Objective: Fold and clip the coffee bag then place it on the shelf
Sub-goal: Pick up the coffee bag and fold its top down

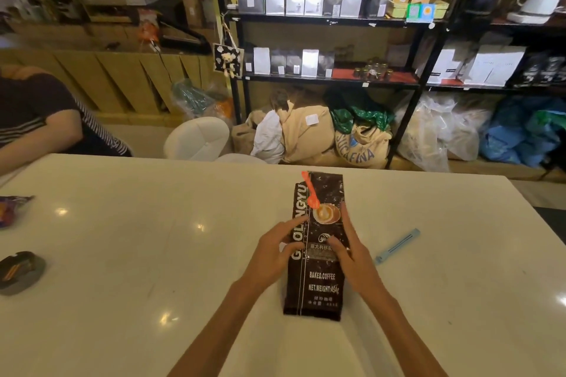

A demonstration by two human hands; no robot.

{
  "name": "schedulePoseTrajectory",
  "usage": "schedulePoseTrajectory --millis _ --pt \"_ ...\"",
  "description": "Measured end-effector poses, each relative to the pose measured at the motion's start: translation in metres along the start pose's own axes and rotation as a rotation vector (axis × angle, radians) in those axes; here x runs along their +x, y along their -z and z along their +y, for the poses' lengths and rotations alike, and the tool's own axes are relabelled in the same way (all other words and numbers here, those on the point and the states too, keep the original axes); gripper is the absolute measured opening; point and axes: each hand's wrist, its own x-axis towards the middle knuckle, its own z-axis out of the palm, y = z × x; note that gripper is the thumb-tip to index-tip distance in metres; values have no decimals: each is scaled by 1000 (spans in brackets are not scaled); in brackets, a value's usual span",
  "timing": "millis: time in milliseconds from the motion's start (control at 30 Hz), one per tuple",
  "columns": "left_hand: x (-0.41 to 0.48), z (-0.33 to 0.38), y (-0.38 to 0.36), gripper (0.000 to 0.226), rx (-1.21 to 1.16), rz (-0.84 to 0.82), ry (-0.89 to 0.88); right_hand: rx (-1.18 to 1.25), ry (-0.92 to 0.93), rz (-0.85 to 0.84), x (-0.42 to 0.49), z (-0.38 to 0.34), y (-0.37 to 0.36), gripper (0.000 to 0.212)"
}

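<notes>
Hands on bag, clip beside.

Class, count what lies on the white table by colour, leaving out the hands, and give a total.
Dark brown: 1, the coffee bag
Orange: 1, the spoon on the bag
Light blue: 1, the clip
Dark grey: 1, round object
Purple: 1, wrapper
Total: 5

Bag: dark brown/black w/ white lettering, tan coffee-cup print. Spoon on it: orange. Clip: light blue. Table: glossy white. Shelf: black frame, w/ white, grey, black & yellow packs. Sacks below: tan, one w/ blue letters. Sleeve: dark, white stripes.
</notes>
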Motion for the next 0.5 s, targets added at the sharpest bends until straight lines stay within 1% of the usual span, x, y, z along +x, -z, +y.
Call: schedulePoseTrajectory --millis 67,100,133,200,267,333,400,500 --pt "2 3 2 54 -6 -19 2 -132 24 -102 0 -3 13 79" --pt "3 5 2 54 -6 -18 13 -196 44 -113 1 -6 17 81" --pt "6 7 1 55 6 0 21 -240 62 -93 3 -9 19 80" --pt "13 11 1 57 18 59 22 -277 91 9 9 -14 18 76" --pt "19 17 4 56 1 79 19 -261 121 111 16 -16 14 73" --pt "25 24 9 59 -26 39 -5 -250 176 147 22 -16 12 69" --pt "28 31 14 61 -55 11 -19 -234 230 116 26 -21 14 61" --pt "30 33 20 60 -130 67 -20 -157 233 75 31 -30 16 55"
